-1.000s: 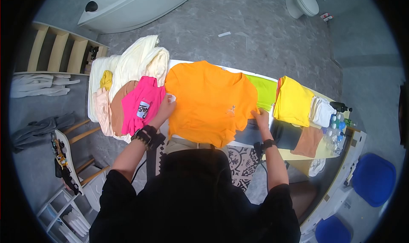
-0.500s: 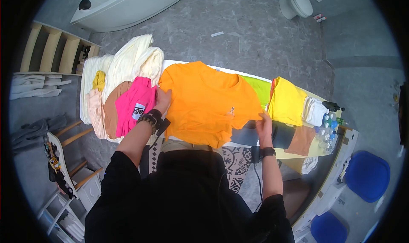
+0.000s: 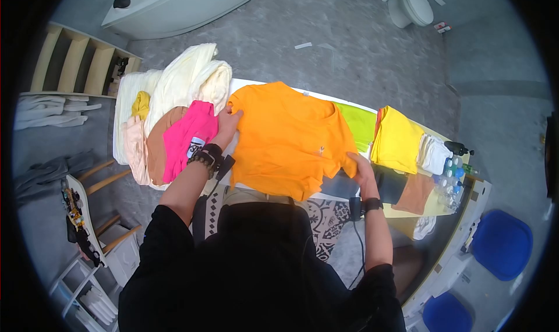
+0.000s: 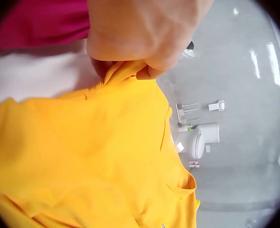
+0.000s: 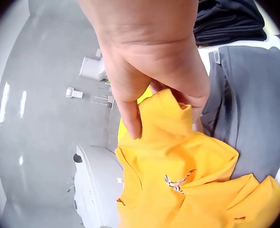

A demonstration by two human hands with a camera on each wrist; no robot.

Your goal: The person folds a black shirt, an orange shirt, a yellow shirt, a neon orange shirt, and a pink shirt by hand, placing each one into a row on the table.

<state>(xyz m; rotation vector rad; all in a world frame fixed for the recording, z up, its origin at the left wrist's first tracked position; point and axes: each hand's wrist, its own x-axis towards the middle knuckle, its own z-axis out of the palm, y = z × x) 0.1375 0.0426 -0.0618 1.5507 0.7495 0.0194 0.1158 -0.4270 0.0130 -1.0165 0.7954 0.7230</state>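
Note:
An orange shirt (image 3: 285, 140) lies spread across the white table in the head view, its neckline toward the far right and a small print near its right side. The left hand (image 3: 228, 128) pinches the shirt's upper left edge; in the left wrist view the fingers of that hand (image 4: 140, 38) bunch the cloth (image 4: 92, 152). At the shirt's right, the right hand (image 3: 364, 172) grips a sleeve. The right wrist view shows this hand (image 5: 149, 61) with thumb and fingers around the sleeve end (image 5: 163, 114), beside folded grey cloth (image 5: 258, 104).
Left of the shirt are a pink garment (image 3: 189, 134), a brown one and cream cloth (image 3: 180, 76). To the right lie green cloth (image 3: 356, 125), a folded yellow garment (image 3: 399, 140), white cloth (image 3: 434, 154) and plastic bottles (image 3: 448, 183). Blue chairs (image 3: 502, 244) stand farther right.
The left hand has moved up along the shirt's left edge and now pinches its upper corner. The right hand has shifted slightly downward with the sleeve, which hangs bent at its fingers.

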